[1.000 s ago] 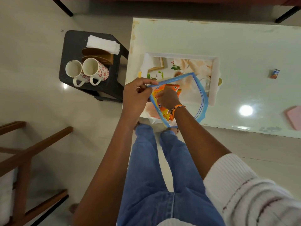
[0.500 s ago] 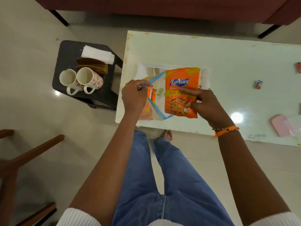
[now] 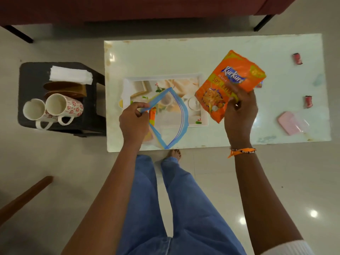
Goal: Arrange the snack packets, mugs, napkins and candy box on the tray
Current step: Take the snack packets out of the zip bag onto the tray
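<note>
My right hand (image 3: 239, 111) pinches the snack packet (image 3: 229, 85) above the tray (image 3: 204, 100), its right end, long axis tilted; my left hand (image 3: 133, 120) pinches the zip bag (image 3: 176, 111) over the tray's near edge

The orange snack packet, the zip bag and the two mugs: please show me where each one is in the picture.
orange snack packet (image 3: 228, 83), head view, on its printed front.
zip bag (image 3: 181, 115), head view, on the blue rim of its open mouth.
two mugs (image 3: 63, 106), head view, on the flowered side of the right one.
</note>
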`<act>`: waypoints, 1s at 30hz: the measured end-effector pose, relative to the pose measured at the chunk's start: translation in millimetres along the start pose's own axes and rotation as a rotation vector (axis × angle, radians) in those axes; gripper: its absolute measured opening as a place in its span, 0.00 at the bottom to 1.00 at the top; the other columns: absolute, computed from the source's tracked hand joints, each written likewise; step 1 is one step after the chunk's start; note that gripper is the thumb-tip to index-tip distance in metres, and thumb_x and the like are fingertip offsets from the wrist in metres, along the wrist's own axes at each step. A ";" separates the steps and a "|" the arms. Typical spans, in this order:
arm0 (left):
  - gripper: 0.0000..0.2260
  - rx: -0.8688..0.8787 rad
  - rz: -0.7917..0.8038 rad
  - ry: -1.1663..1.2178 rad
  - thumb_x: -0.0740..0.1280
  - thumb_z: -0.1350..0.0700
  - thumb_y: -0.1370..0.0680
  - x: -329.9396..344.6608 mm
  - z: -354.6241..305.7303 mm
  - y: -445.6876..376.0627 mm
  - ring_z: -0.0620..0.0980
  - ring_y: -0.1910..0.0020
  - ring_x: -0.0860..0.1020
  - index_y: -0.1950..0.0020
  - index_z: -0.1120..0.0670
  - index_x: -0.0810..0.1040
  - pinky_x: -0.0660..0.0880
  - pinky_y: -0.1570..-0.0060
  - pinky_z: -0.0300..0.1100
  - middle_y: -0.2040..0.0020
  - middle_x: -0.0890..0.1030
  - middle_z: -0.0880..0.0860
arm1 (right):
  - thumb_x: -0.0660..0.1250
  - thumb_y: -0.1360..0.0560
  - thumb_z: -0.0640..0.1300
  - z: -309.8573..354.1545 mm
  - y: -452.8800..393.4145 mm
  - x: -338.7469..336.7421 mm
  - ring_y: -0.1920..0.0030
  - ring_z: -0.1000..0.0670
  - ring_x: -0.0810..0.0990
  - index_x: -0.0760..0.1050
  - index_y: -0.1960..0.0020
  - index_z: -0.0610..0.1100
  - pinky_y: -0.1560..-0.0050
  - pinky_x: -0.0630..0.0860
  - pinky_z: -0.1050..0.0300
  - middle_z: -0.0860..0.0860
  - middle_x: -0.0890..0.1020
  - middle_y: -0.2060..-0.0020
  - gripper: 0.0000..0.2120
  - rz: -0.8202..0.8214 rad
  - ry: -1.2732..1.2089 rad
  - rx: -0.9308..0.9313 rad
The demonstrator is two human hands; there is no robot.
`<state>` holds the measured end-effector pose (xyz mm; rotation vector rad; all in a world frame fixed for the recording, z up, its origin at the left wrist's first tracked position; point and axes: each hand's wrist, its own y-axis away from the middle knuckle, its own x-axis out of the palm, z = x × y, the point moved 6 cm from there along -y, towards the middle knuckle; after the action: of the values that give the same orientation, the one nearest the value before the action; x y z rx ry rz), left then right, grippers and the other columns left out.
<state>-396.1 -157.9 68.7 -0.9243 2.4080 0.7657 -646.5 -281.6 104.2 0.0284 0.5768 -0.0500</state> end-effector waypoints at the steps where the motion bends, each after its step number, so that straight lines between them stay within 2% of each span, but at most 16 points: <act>1: 0.11 -0.009 0.006 0.003 0.63 0.65 0.28 2.5 0.3 1.1 0.53 0.66 0.77 0.54 0.53 0.81 0.71 0.68 0.40 0.71 0.74 0.46 | 0.56 0.32 0.30 -10.8 -1.4 5.9 0.44 0.48 0.76 0.77 0.40 0.44 0.48 0.75 0.65 0.44 0.77 0.41 0.24 0.042 0.043 0.044; 3: 0.11 -0.003 0.017 0.005 0.63 0.64 0.28 6.8 -2.0 2.8 0.52 0.67 0.76 0.54 0.52 0.82 0.72 0.67 0.40 0.72 0.73 0.47 | 0.57 0.32 0.29 -34.6 -2.1 22.7 0.40 0.42 0.76 0.76 0.39 0.43 0.44 0.73 0.58 0.42 0.77 0.39 0.24 0.146 0.135 0.150; 5: 0.11 0.013 0.029 0.004 0.64 0.64 0.28 10.5 -5.2 4.2 0.48 0.69 0.75 0.54 0.51 0.82 0.70 0.69 0.32 0.72 0.74 0.46 | 0.58 0.30 0.29 -54.6 -0.1 39.4 0.38 0.41 0.75 0.75 0.39 0.40 0.40 0.73 0.53 0.41 0.77 0.38 0.22 0.205 0.160 0.245; 7: 0.11 0.025 0.062 0.012 0.64 0.65 0.28 16.7 -8.1 3.6 0.46 0.70 0.74 0.55 0.50 0.81 0.69 0.72 0.28 0.72 0.73 0.46 | 0.58 0.29 0.30 -70.4 -1.8 54.4 0.38 0.40 0.75 0.74 0.39 0.39 0.38 0.73 0.49 0.41 0.76 0.38 0.19 0.227 0.148 0.306; 10: 0.12 0.025 0.120 0.007 0.64 0.65 0.27 23.8 -7.8 5.2 0.58 0.68 0.75 0.54 0.49 0.80 0.71 0.70 0.36 0.72 0.72 0.50 | 0.59 0.27 0.31 -88.4 -4.5 75.3 0.37 0.38 0.73 0.71 0.35 0.38 0.35 0.72 0.46 0.40 0.75 0.37 0.20 0.303 0.190 0.317; 12: 0.13 0.025 0.134 0.003 0.63 0.66 0.27 28.8 -5.8 6.4 0.62 0.65 0.76 0.53 0.49 0.80 0.72 0.71 0.36 0.69 0.74 0.57 | 0.58 0.26 0.30 -100.9 -5.3 85.2 0.37 0.38 0.73 0.68 0.32 0.40 0.34 0.71 0.45 0.41 0.73 0.34 0.24 0.338 0.181 0.311; 14: 0.13 0.026 0.139 0.010 0.63 0.66 0.27 31.8 -4.8 8.0 0.59 0.66 0.77 0.53 0.48 0.79 0.74 0.71 0.34 0.67 0.76 0.60 | 0.58 0.26 0.29 -115.1 -0.8 91.6 0.39 0.39 0.74 0.66 0.30 0.41 0.36 0.73 0.46 0.41 0.72 0.33 0.25 0.369 0.116 0.348; 17: 0.13 0.026 0.160 0.006 0.64 0.66 0.27 37.2 -2.9 9.4 0.47 0.71 0.74 0.52 0.48 0.79 0.77 0.67 0.39 0.69 0.74 0.56 | 0.57 0.26 0.30 -143.0 8.8 95.3 0.36 0.41 0.72 0.67 0.32 0.39 0.34 0.71 0.49 0.40 0.72 0.34 0.23 0.384 0.056 0.485; 19: 0.13 0.023 0.174 -0.011 0.64 0.66 0.27 40.0 -1.0 12.1 0.51 0.68 0.74 0.51 0.49 0.80 0.76 0.66 0.40 0.67 0.75 0.60 | 0.59 0.27 0.30 -163.0 15.6 93.0 0.34 0.41 0.69 0.69 0.35 0.37 0.32 0.69 0.49 0.40 0.70 0.33 0.21 0.361 0.039 0.567; 20: 0.13 0.024 0.179 -0.018 0.64 0.66 0.27 41.1 -0.4 13.4 0.53 0.67 0.74 0.51 0.49 0.80 0.75 0.66 0.39 0.66 0.75 0.61 | 0.60 0.27 0.30 -172.0 19.6 90.8 0.34 0.43 0.70 0.68 0.34 0.37 0.34 0.70 0.50 0.41 0.69 0.32 0.21 0.344 0.005 0.617; 23: 0.13 0.019 0.188 -0.020 0.64 0.65 0.27 43.7 1.7 14.8 0.50 0.67 0.72 0.52 0.47 0.79 0.73 0.68 0.36 0.68 0.72 0.55 | 0.61 0.27 0.28 -190.0 30.6 86.8 0.44 0.49 0.72 0.67 0.34 0.35 0.53 0.75 0.63 0.40 0.72 0.34 0.22 0.311 -0.154 0.750; 25: 0.13 0.013 0.199 -0.029 0.65 0.65 0.27 45.4 2.3 15.3 0.50 0.67 0.71 0.52 0.47 0.79 0.73 0.67 0.38 0.68 0.72 0.53 | 0.60 0.27 0.27 -191.6 32.6 86.7 0.47 0.51 0.72 0.67 0.34 0.34 0.59 0.75 0.70 0.40 0.73 0.36 0.22 0.279 -0.228 0.777; 26: 0.13 0.014 0.204 -0.036 0.65 0.65 0.27 46.6 2.5 15.5 0.50 0.67 0.71 0.52 0.47 0.79 0.73 0.67 0.38 0.68 0.72 0.52 | 0.60 0.27 0.26 -191.3 31.6 87.7 0.46 0.50 0.72 0.67 0.34 0.34 0.56 0.75 0.69 0.40 0.74 0.38 0.22 0.258 -0.262 0.782; 28: 0.13 0.020 0.208 -0.048 0.65 0.65 0.27 48.3 2.8 14.9 0.49 0.67 0.71 0.52 0.47 0.79 0.73 0.67 0.37 0.69 0.71 0.51 | 0.59 0.27 0.26 -190.7 28.8 93.7 0.44 0.48 0.72 0.66 0.33 0.34 0.45 0.73 0.59 0.41 0.74 0.39 0.22 0.249 -0.301 0.780; 30: 0.13 0.026 0.210 -0.050 0.65 0.65 0.27 49.0 3.0 14.1 0.50 0.67 0.72 0.52 0.47 0.79 0.73 0.66 0.37 0.68 0.72 0.52 | 0.59 0.27 0.26 -189.3 28.2 101.7 0.41 0.44 0.73 0.67 0.33 0.36 0.40 0.70 0.52 0.40 0.74 0.36 0.23 0.307 -0.252 0.759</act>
<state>-438.6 -169.8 42.9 -0.6403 2.4908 0.8196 -662.9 -249.8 -109.5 0.8359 0.2694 0.0282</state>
